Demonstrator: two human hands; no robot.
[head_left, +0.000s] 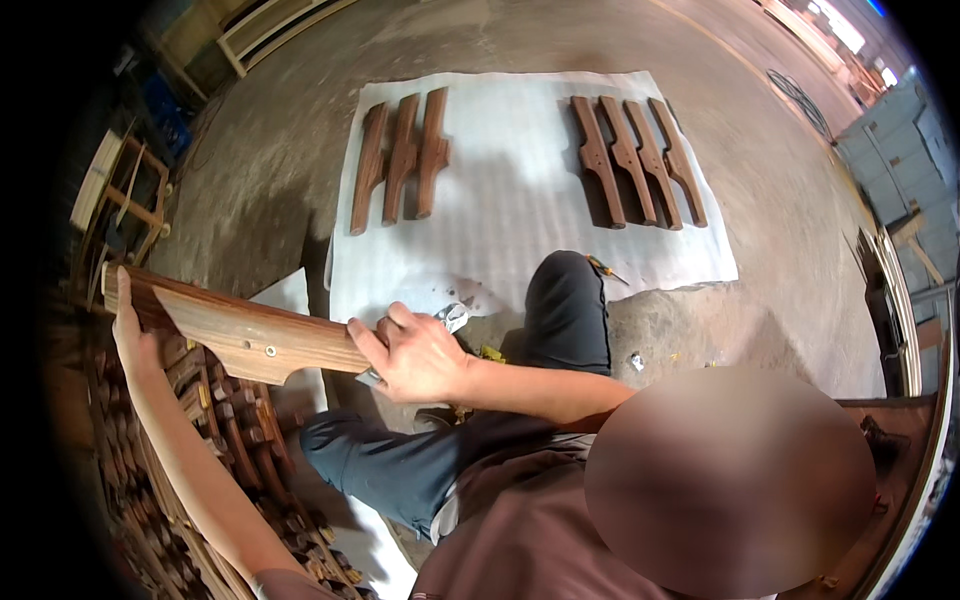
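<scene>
Probably mid-rubdown: L hand (135,335) grips one end of drilled wooden part (235,328), R hand (412,358) w/ grey pad (369,378) the other, partly over stacked pcs (240,425); next stroke likely needs L steady.

grained brown wooden piece (240,333) (held aloft)

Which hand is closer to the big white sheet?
The right hand. It's at the right end of the raised wood, by the sheet's near edge; the left hand is at the other end, farther left.
</scene>
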